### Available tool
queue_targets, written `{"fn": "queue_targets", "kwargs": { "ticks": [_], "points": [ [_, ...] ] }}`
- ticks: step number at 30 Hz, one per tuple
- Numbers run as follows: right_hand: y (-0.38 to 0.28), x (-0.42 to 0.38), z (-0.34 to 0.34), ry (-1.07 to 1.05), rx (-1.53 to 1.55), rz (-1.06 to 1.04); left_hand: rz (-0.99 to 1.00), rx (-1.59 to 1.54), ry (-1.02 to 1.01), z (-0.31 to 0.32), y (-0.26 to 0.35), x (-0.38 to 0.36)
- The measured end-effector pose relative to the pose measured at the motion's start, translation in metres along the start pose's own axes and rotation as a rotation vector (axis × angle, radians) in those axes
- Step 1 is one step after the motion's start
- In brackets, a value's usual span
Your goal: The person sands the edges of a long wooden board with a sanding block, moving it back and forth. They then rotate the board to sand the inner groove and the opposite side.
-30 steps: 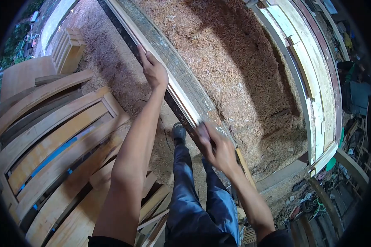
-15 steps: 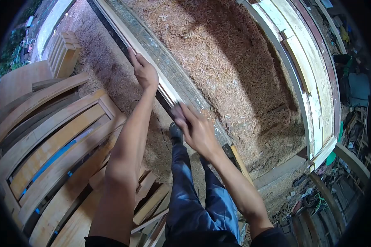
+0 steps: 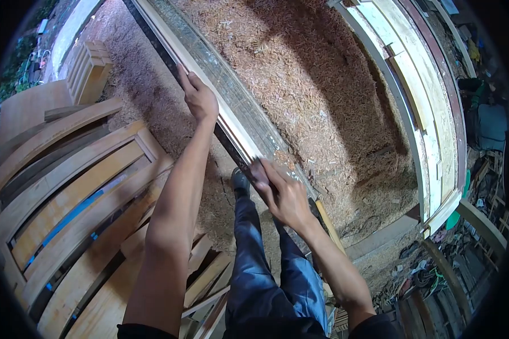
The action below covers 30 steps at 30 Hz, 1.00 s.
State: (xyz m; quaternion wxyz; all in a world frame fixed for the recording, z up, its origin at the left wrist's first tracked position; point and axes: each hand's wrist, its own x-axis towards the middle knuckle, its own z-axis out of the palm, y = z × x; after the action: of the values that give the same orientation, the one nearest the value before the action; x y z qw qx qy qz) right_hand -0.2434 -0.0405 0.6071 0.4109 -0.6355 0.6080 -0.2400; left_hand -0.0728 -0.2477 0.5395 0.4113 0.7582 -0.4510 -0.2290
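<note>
A long, pale wooden strip (image 3: 232, 125) with a groove along it lies on a weathered plank bench (image 3: 225, 85), running from the upper left to the centre. Partway along, my left hand (image 3: 201, 101) is closed around the strip, index finger stretched along its edge. My right hand (image 3: 288, 198) is lower down, near the strip's close end. Its fingers press a small, dark brown piece of sandpaper (image 3: 260, 171) against the wood; motion blurs it slightly. The fingertips under the sandpaper are hidden.
Wooden frames and slats (image 3: 90, 192) are stacked at the left, close to my left arm. Wood shavings (image 3: 300, 96) cover the ground beyond the bench. A curved wooden structure (image 3: 418, 101) stands at the right. My shoe (image 3: 240, 179) is beneath the bench edge.
My right hand has slid with the sandpaper down and to the right along the strip, towards me. My left hand has stayed almost in place.
</note>
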Motion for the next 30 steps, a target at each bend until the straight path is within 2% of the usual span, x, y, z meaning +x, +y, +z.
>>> {"fn": "queue_targets", "kwargs": {
  "ticks": [3, 5, 7, 13, 17, 20, 22, 26, 30],
  "points": [
    [0.012, -0.057, -0.012, -0.043, 0.020, 0.074, 0.022, -0.026, -0.002, 0.001, -0.005, 0.002],
    [0.016, -0.064, -0.016, -0.083, 0.037, 0.118, 0.011, -0.035, -0.002, -0.001, -0.003, 0.001],
    [0.013, -0.061, -0.022, -0.151, 0.069, 0.197, -0.011, -0.019, -0.012, -0.001, -0.001, 0.002],
    [0.013, -0.031, -0.027, -0.208, 0.201, 0.199, 0.054, 0.000, 0.012, 0.001, -0.005, 0.003],
    [0.020, -0.012, -0.032, -0.313, 0.225, 0.289, 0.021, 0.007, 0.000, 0.000, -0.002, 0.002],
    [0.017, -0.008, -0.030, -0.321, 0.105, 0.333, -0.006, 0.020, -0.008, -0.001, 0.000, 0.001],
    [0.021, -0.009, -0.025, -0.276, 0.106, 0.235, -0.057, 0.017, -0.034, -0.004, 0.007, -0.001],
    [0.019, -0.019, -0.018, -0.221, 0.073, 0.138, 0.002, -0.015, -0.013, -0.001, -0.005, 0.003],
    [0.014, -0.050, -0.010, -0.125, 0.054, 0.182, -0.002, -0.028, -0.019, 0.000, -0.005, 0.003]
  ]
}}
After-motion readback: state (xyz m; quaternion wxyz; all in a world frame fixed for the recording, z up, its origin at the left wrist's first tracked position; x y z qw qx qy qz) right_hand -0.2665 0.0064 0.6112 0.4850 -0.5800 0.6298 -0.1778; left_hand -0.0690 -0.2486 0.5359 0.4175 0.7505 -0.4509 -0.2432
